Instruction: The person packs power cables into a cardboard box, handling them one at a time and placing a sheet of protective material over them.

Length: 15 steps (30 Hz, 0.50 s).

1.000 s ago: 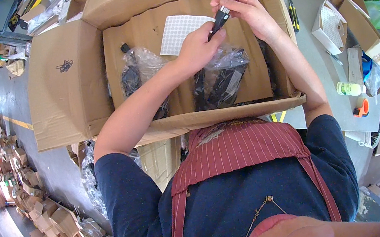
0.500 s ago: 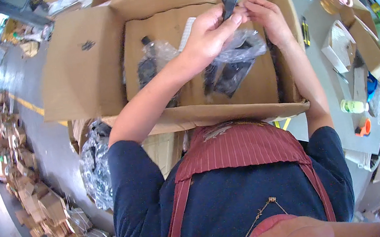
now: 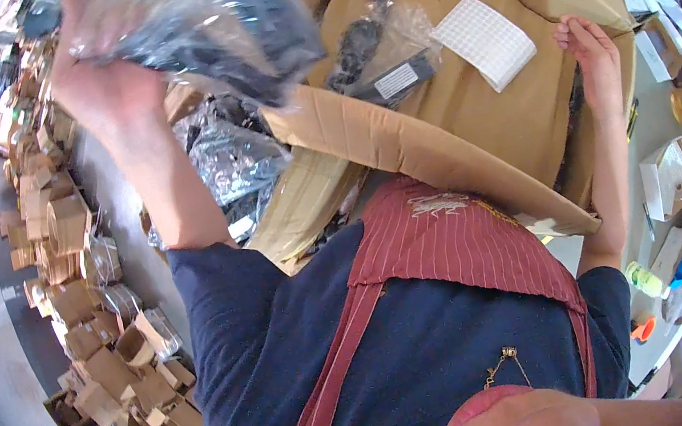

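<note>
My left hand [image 3: 105, 67] is raised to the left beyond the cardboard box [image 3: 428, 140], closed on a clear plastic bag [image 3: 238, 27] with a dark item inside. Motion blurs the bag, and its contents are hard to make out. Over the right side of the box is my right hand [image 3: 591, 49], its fingers loosely stretched and nothing seen in them. On the box's bottom lies another clear bag with a black cord [image 3: 358, 47] and a black power adapter [image 3: 400, 79] bearing a white label. Beside it rests a white sheet of small stickers [image 3: 486, 42].
Left of the box, more bagged dark items [image 3: 236, 154] lie heaped in another carton. Empty cartons [image 3: 100, 335] are piled along the floor at the far left. On the grey table to the right are a small white box [image 3: 667, 178], a green-labelled bottle [image 3: 644, 280] and an orange object [image 3: 644, 330].
My left hand has swung left out of the box with the bag; the black two-prong plug it held is no longer seen. My right hand has moved away from it. The sticker sheet is now uncovered.
</note>
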Motion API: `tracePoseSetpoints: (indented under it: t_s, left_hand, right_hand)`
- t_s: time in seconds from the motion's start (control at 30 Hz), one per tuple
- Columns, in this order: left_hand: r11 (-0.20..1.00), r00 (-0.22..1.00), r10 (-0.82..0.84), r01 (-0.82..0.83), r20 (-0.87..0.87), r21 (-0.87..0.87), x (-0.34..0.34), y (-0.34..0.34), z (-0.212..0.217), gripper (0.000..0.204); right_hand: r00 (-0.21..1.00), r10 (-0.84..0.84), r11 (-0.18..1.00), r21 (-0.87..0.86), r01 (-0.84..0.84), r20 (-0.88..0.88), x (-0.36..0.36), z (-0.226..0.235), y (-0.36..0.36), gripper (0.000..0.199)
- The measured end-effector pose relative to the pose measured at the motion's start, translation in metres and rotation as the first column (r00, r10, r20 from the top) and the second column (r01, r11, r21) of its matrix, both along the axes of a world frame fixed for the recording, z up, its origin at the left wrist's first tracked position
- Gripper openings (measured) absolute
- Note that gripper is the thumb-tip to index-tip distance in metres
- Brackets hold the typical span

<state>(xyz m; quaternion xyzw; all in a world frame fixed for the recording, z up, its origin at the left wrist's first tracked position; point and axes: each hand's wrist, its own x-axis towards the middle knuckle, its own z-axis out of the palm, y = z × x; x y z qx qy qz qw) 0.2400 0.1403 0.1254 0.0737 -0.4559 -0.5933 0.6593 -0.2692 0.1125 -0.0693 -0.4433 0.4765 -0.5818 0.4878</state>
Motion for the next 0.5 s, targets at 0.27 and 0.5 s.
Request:
tracePoseSetpoints:
  t_s: [0.27, 0.5]
  left_hand:
    - [0.683, 0.68, 0.729, -0.715, -0.081, 0.147, 0.087, 0.037, -0.015, 0.014]
    - [0.292, 0.42, 0.802, -0.896, 0.425, 0.335, 0.183, -0.015, -0.122, 0.021]
  right_hand:
    - [0.994, 0.04, 0.999, 0.004, -0.039, -0.098, 0.016, 0.003, 0.005, 0.024]
    - [0.991, 0.059, 0.998, 0.029, -0.056, -0.119, 0.02, 0.004, 0.009, 0.025]
